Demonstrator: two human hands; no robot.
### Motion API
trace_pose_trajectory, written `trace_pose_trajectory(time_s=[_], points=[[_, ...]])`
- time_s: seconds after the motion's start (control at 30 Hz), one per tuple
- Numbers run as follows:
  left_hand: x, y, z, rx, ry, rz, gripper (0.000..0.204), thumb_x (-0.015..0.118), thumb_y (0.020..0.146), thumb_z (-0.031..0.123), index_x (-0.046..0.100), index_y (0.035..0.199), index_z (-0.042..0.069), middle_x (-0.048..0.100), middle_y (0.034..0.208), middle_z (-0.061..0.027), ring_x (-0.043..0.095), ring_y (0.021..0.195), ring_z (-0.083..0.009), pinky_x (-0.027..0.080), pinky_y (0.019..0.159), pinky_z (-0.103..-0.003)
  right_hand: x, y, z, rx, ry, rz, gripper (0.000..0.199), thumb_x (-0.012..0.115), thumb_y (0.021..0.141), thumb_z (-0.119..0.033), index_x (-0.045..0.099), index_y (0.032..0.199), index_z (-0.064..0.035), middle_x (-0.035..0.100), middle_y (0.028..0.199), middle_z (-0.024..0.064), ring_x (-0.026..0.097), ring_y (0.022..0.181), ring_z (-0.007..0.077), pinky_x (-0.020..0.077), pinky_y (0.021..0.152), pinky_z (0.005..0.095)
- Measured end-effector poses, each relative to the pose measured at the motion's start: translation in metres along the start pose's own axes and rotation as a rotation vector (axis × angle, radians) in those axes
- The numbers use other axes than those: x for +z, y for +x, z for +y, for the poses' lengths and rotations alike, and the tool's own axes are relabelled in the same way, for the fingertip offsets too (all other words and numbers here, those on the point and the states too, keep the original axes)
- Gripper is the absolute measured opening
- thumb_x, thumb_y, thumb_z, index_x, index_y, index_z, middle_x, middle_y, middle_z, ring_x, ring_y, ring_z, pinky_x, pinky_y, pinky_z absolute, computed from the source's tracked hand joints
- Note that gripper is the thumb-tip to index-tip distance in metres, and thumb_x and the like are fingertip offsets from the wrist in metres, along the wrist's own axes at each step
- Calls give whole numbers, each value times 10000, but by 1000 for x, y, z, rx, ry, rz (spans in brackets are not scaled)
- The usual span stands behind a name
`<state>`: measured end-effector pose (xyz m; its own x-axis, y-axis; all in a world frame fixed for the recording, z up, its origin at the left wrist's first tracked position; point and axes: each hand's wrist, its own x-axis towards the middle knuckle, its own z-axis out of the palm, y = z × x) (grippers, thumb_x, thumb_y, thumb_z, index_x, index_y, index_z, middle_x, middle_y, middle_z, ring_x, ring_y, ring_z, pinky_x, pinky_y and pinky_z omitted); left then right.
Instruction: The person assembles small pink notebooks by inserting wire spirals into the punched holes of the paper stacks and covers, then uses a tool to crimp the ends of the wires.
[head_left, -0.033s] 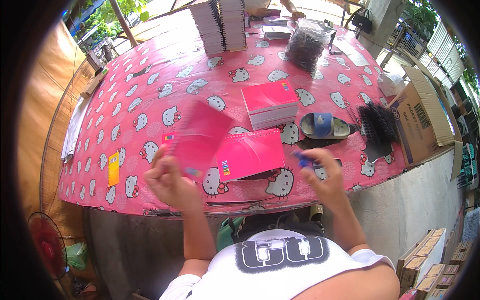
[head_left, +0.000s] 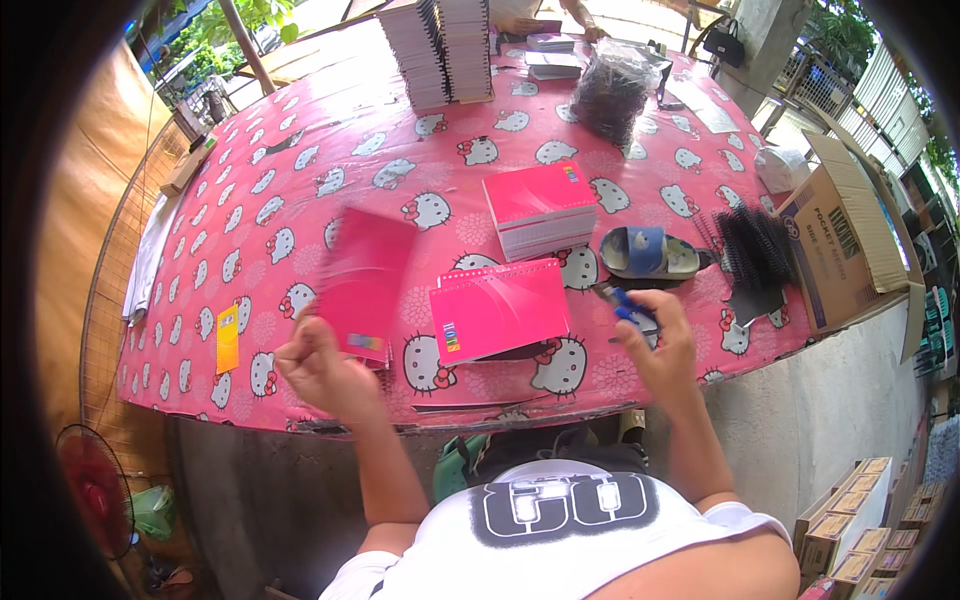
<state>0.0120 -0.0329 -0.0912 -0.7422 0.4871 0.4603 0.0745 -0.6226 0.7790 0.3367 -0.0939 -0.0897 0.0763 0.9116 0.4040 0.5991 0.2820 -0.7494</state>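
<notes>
My left hand [head_left: 325, 370] is closed on the lower left edge of a pink notebook [head_left: 368, 280], which is tilted above the table and slightly blurred. Part of another pink cover shows beneath it. My right hand [head_left: 660, 340] grips blue-handled pliers [head_left: 628, 306], their dark jaws pointing left. Between my hands lie pink notebooks [head_left: 505, 310] with a row of punched holes along the top edge. Just behind them stands a thick stack of pink notebooks [head_left: 540, 215]. A blue slipper [head_left: 650, 250] rests on the table beyond my right hand.
Black spiral coils [head_left: 755, 250] lie by an open cardboard box [head_left: 840, 240] on the right. Tall stacks of bound notebooks [head_left: 440, 60] and a plastic bag [head_left: 615, 90] stand farther back. A yellow booklet [head_left: 228, 340] lies left. Another person's hand [head_left: 595, 32] shows across the table.
My left hand and its pink notebook have shifted left and turned more upright. My right hand has moved slightly right, and the pliers' jaws show more clearly.
</notes>
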Motion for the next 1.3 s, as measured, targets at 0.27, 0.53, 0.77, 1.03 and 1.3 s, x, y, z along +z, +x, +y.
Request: trace_pose_trajectory(time_s=[0.27,0.53,0.77,1.03,1.3], points=[[-92,49,-68,106,844,-60,286,704,875,142,581,1078,-17,654,1042,-99,600,961,-192,461,911,-337,-2,-18,88,-74,-523,56,429,735,782,-393,648,986,-26,571,1096,164,527,1049,356,430,872,468],[96,5,6,65,487,-1302,307,616,896,132,618,1191,45,638,1174,-146,618,1033,-228,477,906,-321,-102,101,215,536,-743,92,273,728,756,-198,686,986,-55,644,1078,198,624,1041,341,500,876,438],[127,-2,-4,-140,674,-1541,192,713,807,100,693,981,20,700,908,-135,672,888,-239,506,821,-353,-91,107,187,126,-737,296,183,610,774,0,717,920,-33,655,863,154,638,921,359,501,849,417],[100,-23,50,227,400,-1242,123,734,766,81,701,877,38,688,834,-120,661,791,-243,488,752,-363,-26,62,-16,-199,102,-23,223,722,757,5,704,977,-30,650,863,87,642,750,163,502,646,267],[95,-32,50,393,350,-1118,146,753,768,137,727,885,54,691,826,-89,643,752,-240,471,732,-355,-6,67,-36,-335,109,10,222,761,732,-6,696,943,-28,634,880,62,620,739,128,485,625,247]])
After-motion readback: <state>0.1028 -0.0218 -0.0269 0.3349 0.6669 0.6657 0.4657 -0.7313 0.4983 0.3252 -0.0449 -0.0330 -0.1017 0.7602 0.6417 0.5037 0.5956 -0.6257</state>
